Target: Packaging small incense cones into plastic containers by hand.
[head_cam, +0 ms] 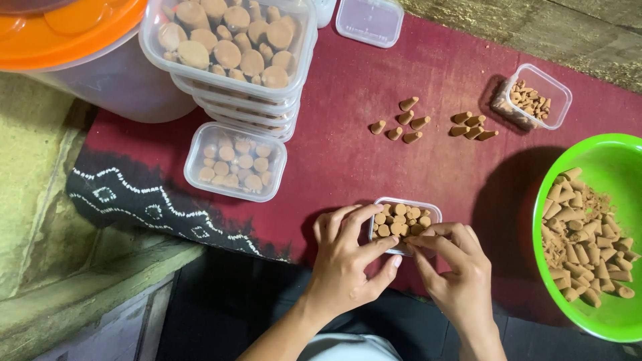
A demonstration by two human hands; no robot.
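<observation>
a small clear box [405, 226] of brown cones sits at the near edge of the red cloth [348, 134]. beyond it to the left lie a closed flat box [235, 161] and a stack of boxes [234, 60] beside an orange-lidded tub [80, 53]. a loose lid [369, 20] and an open box [531, 97] lie farther off, and a green bowl [602, 160] is at right. the left hand [344, 257] grips the small box's left side, fingers curled; the right hand [455, 267] pinches a cone [428, 232] at its right rim.
</observation>
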